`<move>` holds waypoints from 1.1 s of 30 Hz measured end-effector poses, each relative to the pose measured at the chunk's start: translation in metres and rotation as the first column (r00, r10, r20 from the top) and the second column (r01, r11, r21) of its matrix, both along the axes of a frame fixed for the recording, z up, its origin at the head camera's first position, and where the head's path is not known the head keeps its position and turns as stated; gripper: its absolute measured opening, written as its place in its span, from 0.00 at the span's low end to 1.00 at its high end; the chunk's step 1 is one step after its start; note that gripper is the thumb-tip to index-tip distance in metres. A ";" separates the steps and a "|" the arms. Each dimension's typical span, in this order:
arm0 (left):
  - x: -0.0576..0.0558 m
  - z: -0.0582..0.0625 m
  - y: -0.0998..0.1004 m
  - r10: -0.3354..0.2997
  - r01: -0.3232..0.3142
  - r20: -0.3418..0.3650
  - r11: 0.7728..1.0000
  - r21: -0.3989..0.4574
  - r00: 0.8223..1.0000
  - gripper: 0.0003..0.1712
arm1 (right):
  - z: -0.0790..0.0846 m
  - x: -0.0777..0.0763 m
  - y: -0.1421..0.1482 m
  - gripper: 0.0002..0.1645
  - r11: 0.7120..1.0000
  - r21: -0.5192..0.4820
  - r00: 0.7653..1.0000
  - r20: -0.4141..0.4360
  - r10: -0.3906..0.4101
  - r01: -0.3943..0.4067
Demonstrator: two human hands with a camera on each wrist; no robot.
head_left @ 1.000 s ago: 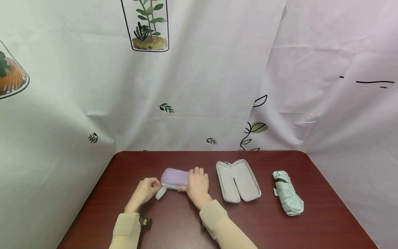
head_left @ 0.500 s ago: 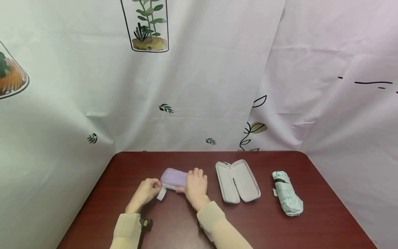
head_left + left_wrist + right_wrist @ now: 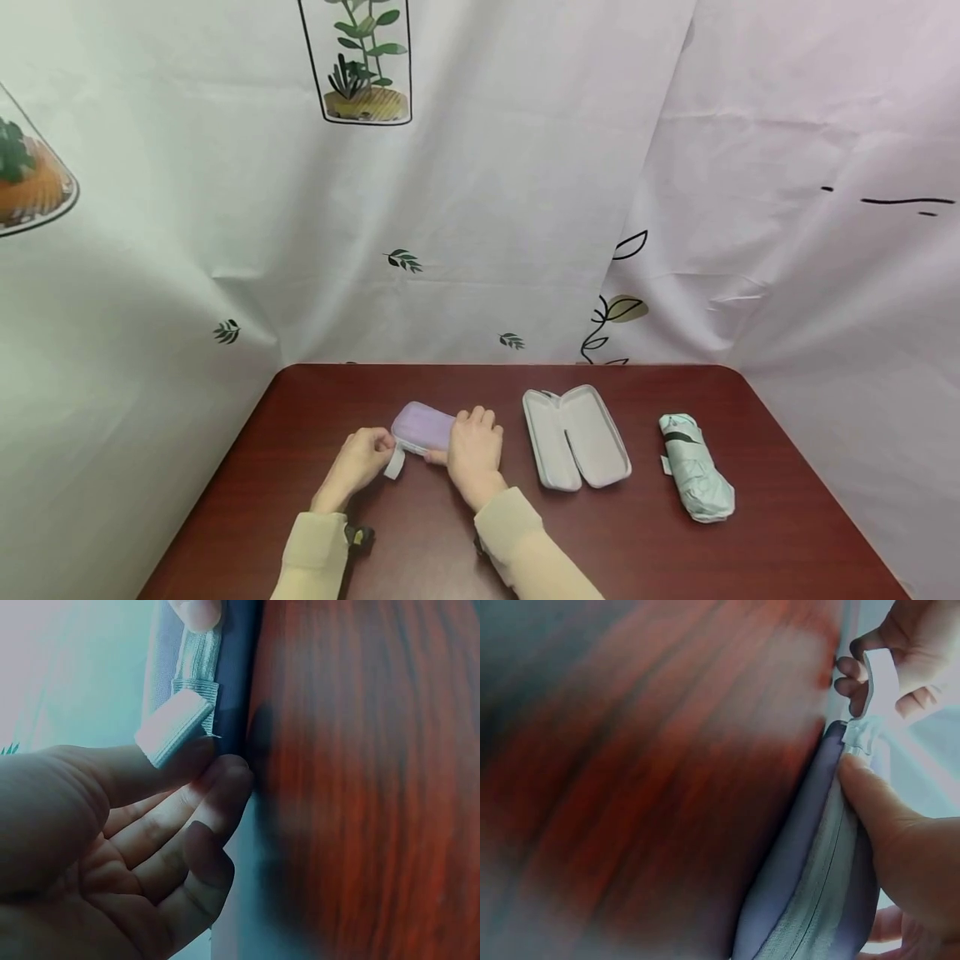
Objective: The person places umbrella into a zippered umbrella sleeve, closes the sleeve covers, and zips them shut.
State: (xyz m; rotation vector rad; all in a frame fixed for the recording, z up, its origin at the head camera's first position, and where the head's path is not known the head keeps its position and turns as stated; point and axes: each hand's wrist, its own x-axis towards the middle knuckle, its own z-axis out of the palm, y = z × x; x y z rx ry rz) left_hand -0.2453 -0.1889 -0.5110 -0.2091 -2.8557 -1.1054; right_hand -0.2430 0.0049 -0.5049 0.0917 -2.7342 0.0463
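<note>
White patterned fabric [image 3: 480, 192] hangs in soft creases behind and beside the work area, printed with leaves and planted jars. Below it stands a dark red-brown surface [image 3: 622, 550], wood-grained, with rounded far corners. Two forearms in cream sleeves [image 3: 517, 533] reach in from the near edge and converge left of centre. Right of them, a pale grey case [image 3: 596, 437] lies spread open, its two long hollow halves side by side. Farther right rests a folded umbrella [image 3: 697, 479], wrinkled mint cloth with a dark band. Right hand [image 3: 476, 454] lies across the right end of a purple case [image 3: 423, 427], gripping it: fingers over the far side, thumb against the zipped near side. Said case is oblong, round-cornered, left of the open one. Left hand [image 3: 363, 457] is narrowed at its opposite end, thumb and fingertips pinching there, the other fingers bent. Along the purple side runs a pale ribbed zip [image 3: 825, 877]; at its end, a white woven tab [image 3: 394, 464] sticks out.
</note>
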 end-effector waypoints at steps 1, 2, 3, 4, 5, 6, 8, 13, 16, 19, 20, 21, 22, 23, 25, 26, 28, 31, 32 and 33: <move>0.000 0.000 0.000 0.000 0.000 -0.002 1.000 0.003 1.000 0.07 | 0.000 0.001 0.001 0.52 1.000 -0.008 1.000 -0.004 0.005 -0.005; -0.001 -0.001 0.001 0.001 -0.001 -0.002 1.000 0.006 1.000 0.07 | -0.001 0.002 0.002 0.52 1.000 -0.017 1.000 -0.011 0.013 -0.013; -0.001 -0.001 0.001 0.003 -0.003 -0.004 1.000 0.007 1.000 0.07 | -0.001 0.003 0.003 0.51 0.999 -0.027 1.000 -0.017 0.023 -0.024; -0.001 -0.001 0.002 0.006 -0.006 -0.007 1.000 0.006 1.000 0.07 | -0.001 0.004 0.005 0.50 0.999 -0.036 0.999 -0.022 0.034 -0.035; -0.001 0.000 0.002 0.010 -0.010 -0.010 1.000 0.007 1.000 0.07 | -0.001 0.006 0.006 0.49 0.998 -0.046 0.999 -0.026 0.048 -0.049; -0.001 0.000 0.002 0.013 -0.013 -0.013 1.000 0.005 1.000 0.07 | -0.001 0.007 0.008 0.48 0.997 -0.053 0.998 -0.026 0.063 -0.064; -0.001 0.000 0.002 0.014 -0.014 -0.025 1.000 -0.001 1.000 0.06 | 0.001 0.010 0.011 0.45 0.992 -0.076 0.995 -0.016 0.095 -0.096; -0.001 0.001 0.003 0.014 -0.014 -0.022 1.000 -0.005 1.000 0.04 | 0.010 0.018 0.019 0.37 0.973 -0.173 0.983 0.072 0.166 -0.152; -0.002 0.000 0.002 0.019 -0.019 -0.011 1.000 -0.008 1.000 0.03 | 0.014 0.022 0.022 0.34 0.958 -0.236 0.975 0.109 0.194 -0.164; -0.002 -0.001 0.002 0.017 -0.017 -0.006 1.000 -0.004 1.000 0.05 | 0.014 0.025 0.023 0.34 0.949 -0.269 0.973 0.114 0.200 -0.164; -0.002 -0.001 0.002 0.015 -0.015 -0.002 1.000 0.001 1.000 0.06 | 0.013 0.026 0.024 0.34 0.946 -0.278 0.974 0.109 0.200 -0.163; -0.002 -0.001 0.003 0.011 -0.011 0.001 1.000 0.009 1.000 0.07 | 0.012 0.027 0.024 0.34 0.945 -0.284 0.975 0.101 0.199 -0.163; -0.002 0.000 0.003 0.008 -0.008 0.009 1.000 0.020 1.000 0.08 | 0.010 0.027 0.024 0.34 0.944 -0.284 0.977 0.080 0.199 -0.169; -0.001 0.001 0.003 0.002 -0.003 0.019 0.999 0.033 1.000 0.09 | 0.009 0.028 0.024 0.34 0.942 -0.289 0.978 0.069 0.198 -0.171; -0.001 0.001 0.004 -0.009 0.007 0.040 0.998 0.062 0.999 0.11 | 0.008 0.030 0.024 0.34 0.937 -0.301 0.979 0.046 0.199 -0.176; -0.001 0.002 0.005 -0.014 0.010 0.049 0.997 0.073 0.999 0.12 | 0.007 0.031 0.024 0.34 0.936 -0.305 0.979 0.043 0.198 -0.176; -0.001 0.002 0.005 -0.021 0.016 0.065 0.996 0.086 0.998 0.13 | 0.007 0.032 0.024 0.34 0.933 -0.315 0.979 0.043 0.198 -0.175; -0.002 0.002 0.006 -0.031 0.024 0.073 0.995 0.094 0.997 0.15 | 0.009 0.036 0.023 0.35 0.926 -0.338 0.978 0.065 0.201 -0.168; -0.002 0.002 0.006 -0.032 0.025 0.074 0.995 0.094 0.997 0.15 | 0.009 0.037 0.023 0.36 0.924 -0.343 0.977 0.069 0.203 -0.167; -0.002 0.002 0.006 -0.035 0.028 0.077 0.995 0.097 0.996 0.15 | 0.009 0.038 0.023 0.36 0.922 -0.348 0.976 0.071 0.206 -0.169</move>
